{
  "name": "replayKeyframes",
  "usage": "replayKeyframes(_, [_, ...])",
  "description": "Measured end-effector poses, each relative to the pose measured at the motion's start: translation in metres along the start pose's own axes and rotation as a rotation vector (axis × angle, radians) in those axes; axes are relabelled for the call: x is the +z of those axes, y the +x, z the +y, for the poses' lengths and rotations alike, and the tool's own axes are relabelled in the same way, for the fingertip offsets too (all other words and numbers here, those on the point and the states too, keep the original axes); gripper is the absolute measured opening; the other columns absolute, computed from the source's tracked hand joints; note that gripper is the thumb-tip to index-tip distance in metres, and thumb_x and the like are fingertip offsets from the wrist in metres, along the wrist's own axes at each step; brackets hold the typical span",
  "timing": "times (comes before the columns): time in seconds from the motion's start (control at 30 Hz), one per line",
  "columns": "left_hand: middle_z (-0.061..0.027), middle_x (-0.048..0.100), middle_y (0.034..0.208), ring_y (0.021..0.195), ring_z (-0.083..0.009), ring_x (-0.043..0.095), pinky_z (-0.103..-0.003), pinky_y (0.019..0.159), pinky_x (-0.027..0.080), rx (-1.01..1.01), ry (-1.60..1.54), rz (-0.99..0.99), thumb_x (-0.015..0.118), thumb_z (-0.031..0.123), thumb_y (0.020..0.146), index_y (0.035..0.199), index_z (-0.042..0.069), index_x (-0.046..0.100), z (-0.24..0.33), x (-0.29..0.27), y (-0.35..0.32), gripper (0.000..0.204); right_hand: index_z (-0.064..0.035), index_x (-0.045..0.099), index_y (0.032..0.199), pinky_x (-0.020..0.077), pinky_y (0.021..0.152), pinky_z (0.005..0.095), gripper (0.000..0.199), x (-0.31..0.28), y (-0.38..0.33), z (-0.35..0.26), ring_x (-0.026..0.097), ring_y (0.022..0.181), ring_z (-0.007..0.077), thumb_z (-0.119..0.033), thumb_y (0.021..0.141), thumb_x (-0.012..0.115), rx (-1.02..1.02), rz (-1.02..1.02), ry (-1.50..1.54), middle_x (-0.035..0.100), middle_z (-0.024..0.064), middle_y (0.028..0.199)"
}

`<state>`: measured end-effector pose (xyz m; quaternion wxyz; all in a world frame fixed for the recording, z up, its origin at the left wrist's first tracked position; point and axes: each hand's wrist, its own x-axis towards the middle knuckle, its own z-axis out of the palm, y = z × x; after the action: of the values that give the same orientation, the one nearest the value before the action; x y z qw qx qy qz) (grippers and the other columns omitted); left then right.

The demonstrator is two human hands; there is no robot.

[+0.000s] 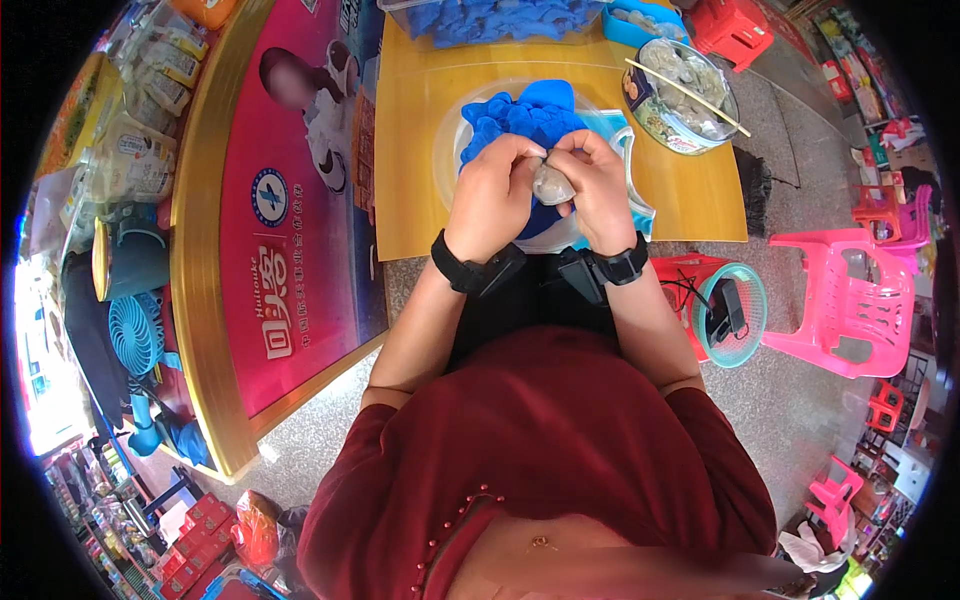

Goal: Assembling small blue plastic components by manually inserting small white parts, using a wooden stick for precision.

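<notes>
My left hand and my right hand meet over the table, thumbs and fingers pinched together. Between them is a small, pale, translucent lump that looks like a thin plastic pouch; its contents cannot be made out. Both hands grip its upper end, and the rounded part hangs toward me. Just beyond my fingers lies a heap of thin blue pieces in a shallow, clear round container. A white and teal item shows partly beside my right hand.
A round tin of similar pale lumps has a chopstick across it. Behind are a clear bin of blue pieces and a blue tray. A teal basket and pink chair stand right; a postered counter, left.
</notes>
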<state>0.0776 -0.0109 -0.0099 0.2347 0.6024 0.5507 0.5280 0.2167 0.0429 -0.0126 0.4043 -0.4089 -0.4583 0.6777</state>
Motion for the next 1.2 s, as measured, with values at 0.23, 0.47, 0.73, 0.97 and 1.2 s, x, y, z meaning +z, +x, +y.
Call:
replayKeyframes(0.23, [-0.0037,0.063,0.081,0.075,-0.0090,0.059,-0.025,0.068,0.048,-0.180,-0.436,0.052,0.058,0.001,0.090,0.097,0.001,0.060,-0.009,-0.006,0.005,0.007,-0.0056,0.057,0.121,0.0533,0.066,0.0265,0.040,-0.005,-0.012,-0.009,0.061,0.088,0.0134,0.006,0.082,0.061,-0.187,-0.345,0.035,0.059,0.0044,0.104])
replayKeyframes(0.47, [-0.0023,0.062,0.090,0.082,-0.0098,0.058,-0.024,0.072,0.047,-0.247,-0.475,-0.094,0.057,0.008,0.095,0.101,-0.001,0.060,-0.026,-0.005,0.000,0.012,-0.0054,0.064,0.108,0.0501,0.067,0.0234,0.031,-0.007,-0.001,0.006,0.060,0.096,0.0131,-0.006,0.079,0.075,-0.642,-0.163,-0.487,0.059,0.0050,0.112])
replayKeyframes(0.73, [-0.0057,0.063,0.099,0.092,-0.0121,0.057,-0.028,0.079,0.048,-0.246,-0.493,-0.005,0.065,0.018,0.091,0.116,0.000,0.059,0.010,0.009,-0.002,0.031,-0.0047,0.065,0.107,0.0396,0.053,0.0190,0.024,-0.004,-0.007,-0.005,0.050,0.060,0.0030,-0.021,0.090,0.067,-0.174,0.076,-0.165,0.062,-0.0030,0.079])
replayKeyframes(0.97, [-0.0042,0.065,0.096,0.090,-0.0102,0.058,-0.025,0.079,0.048,-0.241,-0.490,0.097,0.062,0.005,0.090,0.105,0.001,0.062,-0.004,0.007,0.001,0.016,-0.0038,0.064,0.112,0.0375,0.057,0.0195,0.027,-0.007,-0.014,-0.009,0.052,0.073,0.0037,-0.015,0.089,0.068,-0.097,-0.130,0.098,0.064,-0.0011,0.090])
replayKeyframes(1.2, [-0.0035,0.062,0.101,0.093,-0.0111,0.056,-0.025,0.081,0.047,-0.245,-0.557,0.169,0.060,0.004,0.091,0.105,0.001,0.059,0.008,0.004,0.001,0.014,-0.0041,0.059,0.109,0.0409,0.060,0.0213,0.024,-0.004,-0.017,-0.007,0.054,0.076,0.0072,-0.010,0.088,0.069,-0.166,-0.180,0.046,0.063,0.0012,0.094])
